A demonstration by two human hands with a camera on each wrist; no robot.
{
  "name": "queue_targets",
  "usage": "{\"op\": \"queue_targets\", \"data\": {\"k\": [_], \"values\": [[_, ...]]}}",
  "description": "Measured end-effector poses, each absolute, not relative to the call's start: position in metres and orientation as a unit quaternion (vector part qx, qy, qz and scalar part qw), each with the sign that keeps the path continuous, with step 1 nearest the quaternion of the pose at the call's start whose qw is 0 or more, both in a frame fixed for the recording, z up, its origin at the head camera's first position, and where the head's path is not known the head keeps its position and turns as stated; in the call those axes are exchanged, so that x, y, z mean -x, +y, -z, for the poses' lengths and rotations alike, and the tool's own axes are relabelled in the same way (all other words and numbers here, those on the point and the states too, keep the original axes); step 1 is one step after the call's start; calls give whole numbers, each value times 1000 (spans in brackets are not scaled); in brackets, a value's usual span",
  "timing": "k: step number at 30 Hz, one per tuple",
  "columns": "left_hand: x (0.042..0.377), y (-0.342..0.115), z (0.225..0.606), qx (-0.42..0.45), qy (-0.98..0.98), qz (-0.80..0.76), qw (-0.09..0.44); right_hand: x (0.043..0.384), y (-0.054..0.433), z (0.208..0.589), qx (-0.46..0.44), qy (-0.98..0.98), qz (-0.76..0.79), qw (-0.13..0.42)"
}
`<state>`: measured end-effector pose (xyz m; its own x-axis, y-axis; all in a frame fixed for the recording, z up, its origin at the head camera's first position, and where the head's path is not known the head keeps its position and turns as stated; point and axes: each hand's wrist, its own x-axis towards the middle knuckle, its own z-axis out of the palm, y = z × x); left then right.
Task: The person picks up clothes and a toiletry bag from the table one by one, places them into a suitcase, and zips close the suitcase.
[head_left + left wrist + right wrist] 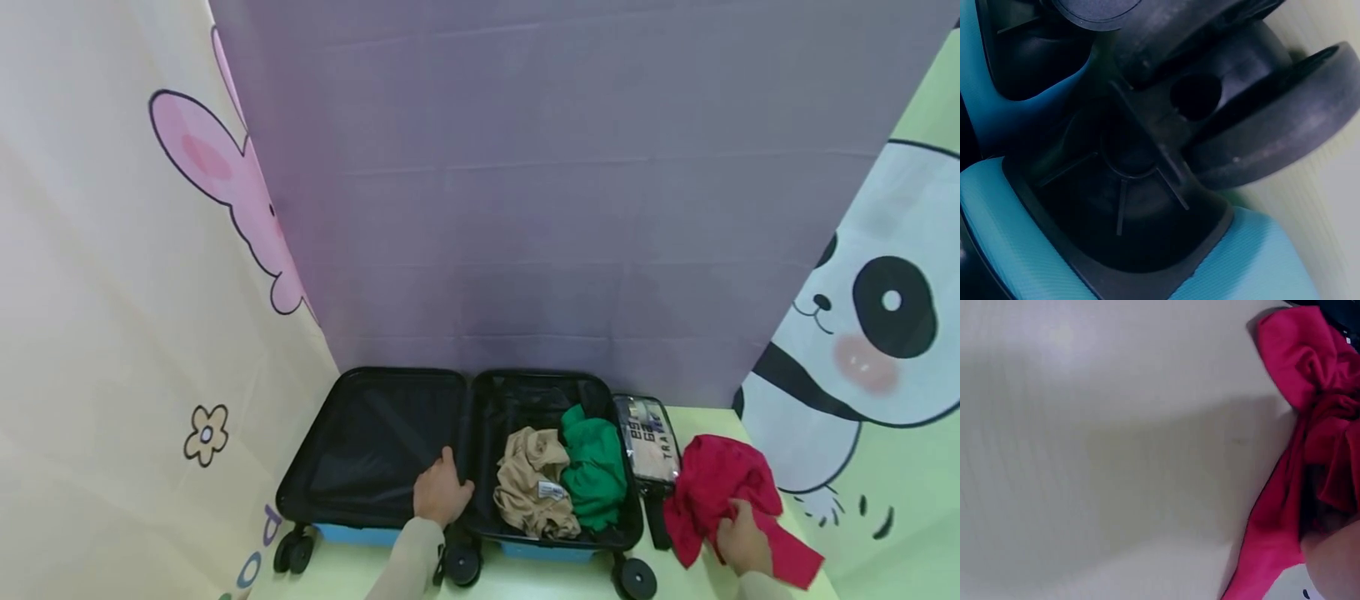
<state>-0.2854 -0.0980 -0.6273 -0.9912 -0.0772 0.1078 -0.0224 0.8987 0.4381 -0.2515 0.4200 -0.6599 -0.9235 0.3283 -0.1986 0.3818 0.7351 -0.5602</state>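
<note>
An opened suitcase (pixel 471 508) lies with its two black-lined halves side by side. My left hand (pixel 442 492) rests at the front inner corner of its left half (pixel 375 442), index finger pointing away from me. The right half holds a crumpled beige garment (pixel 528 475) with a white label, and a bunched green garment (pixel 596 471) beside it. To the right of the suitcase, my right hand (pixel 745 540) grips a crumpled red garment (pixel 723 475) on the table. Folds of this red cloth hide some fingers in the right wrist view.
A clear-fronted travel pouch (pixel 648 437) with black edging lies between suitcase and red garment. Black wheels (pixel 637 577) stick out at the suitcase's front, near its blue shell (pixel 1029 231). A grey curtain (pixel 525 208) hangs behind the pale table (pixel 1116 456); printed fabric walls flank it.
</note>
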Motion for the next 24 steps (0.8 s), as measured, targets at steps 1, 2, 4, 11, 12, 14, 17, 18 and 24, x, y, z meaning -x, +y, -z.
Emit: {"op": "queue_targets", "data": {"k": [1,2,4,11,12,14,17,18,24], "values": [[285,-98,627,-25,-972,225,61,251,420,661,-194,931,305,55],[285,-98,628,-24,-972,226,60,251,419,663,-192,932,300,66],[285,-98,628,-22,-972,229,57,251,419,664,-180,936,293,82],[286,-99,628,-26,-972,228,58,254,418,662,-151,941,278,118],[286,-99,627,-26,-972,227,58,254,419,663,-147,943,272,123],[286,-100,628,-25,-972,227,58,254,420,666,-144,946,261,129],[286,-100,629,-24,-972,225,55,253,422,673,-152,948,252,122],[286,-100,629,-24,-972,225,54,252,420,674,-160,948,253,112],[285,-100,628,-25,-973,224,56,252,404,673,-253,921,290,59]]}}
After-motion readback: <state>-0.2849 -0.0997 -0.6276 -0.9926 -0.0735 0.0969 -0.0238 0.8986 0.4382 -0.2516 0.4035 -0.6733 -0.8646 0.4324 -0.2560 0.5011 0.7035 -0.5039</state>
